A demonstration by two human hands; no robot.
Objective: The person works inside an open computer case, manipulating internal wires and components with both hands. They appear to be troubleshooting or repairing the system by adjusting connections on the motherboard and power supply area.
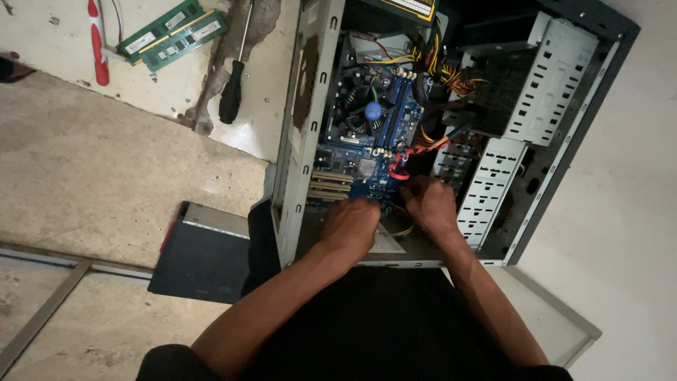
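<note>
An open computer case lies on the floor with its blue motherboard showing. My left hand reaches into the case's near end, fingers curled at the motherboard's lower edge. My right hand is beside it, fingers bent down by a red cable and the board's corner. What either hand grips is hidden by the fingers and the dim light. A round cooler fan with a blue hub sits further up the board.
Two green memory sticks, a black-handled screwdriver and a red-handled tool lie on the floor at upper left. A flat dark panel rests left of my arm. Perforated metal drive bays fill the case's right side.
</note>
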